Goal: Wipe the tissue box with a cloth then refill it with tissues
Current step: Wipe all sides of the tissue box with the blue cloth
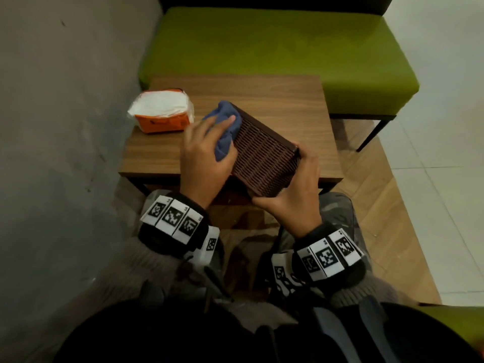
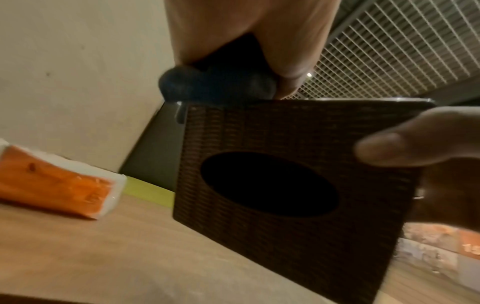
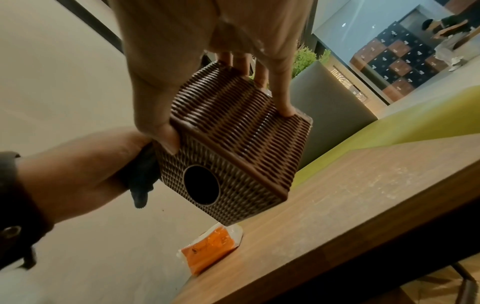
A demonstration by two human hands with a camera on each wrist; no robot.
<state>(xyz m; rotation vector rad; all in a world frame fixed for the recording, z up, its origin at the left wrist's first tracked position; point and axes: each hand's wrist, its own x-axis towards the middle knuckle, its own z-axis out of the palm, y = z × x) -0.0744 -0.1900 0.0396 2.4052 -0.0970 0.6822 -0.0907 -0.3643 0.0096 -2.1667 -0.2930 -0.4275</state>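
Observation:
A dark brown woven tissue box (image 1: 264, 153) is held tilted above the near part of the small wooden table (image 1: 288, 100). My right hand (image 1: 290, 195) grips its near end, thumb on one edge and fingers along the opposite side (image 3: 283, 98). Its oval opening (image 2: 270, 185) faces down and towards me, and looks dark inside. My left hand (image 1: 207, 153) presses a bunched blue cloth (image 1: 225, 127) against the box's left side, fingers curled over the cloth (image 2: 218, 84). An orange and white pack of tissues (image 1: 162, 111) lies at the table's far left.
A grey wall (image 1: 65, 127) runs close along the table's left side. A green upholstered bench (image 1: 262, 48) stands behind and to the right of the table. White floor tiles (image 1: 432, 153) lie to the right. My knees are just under the table's near edge.

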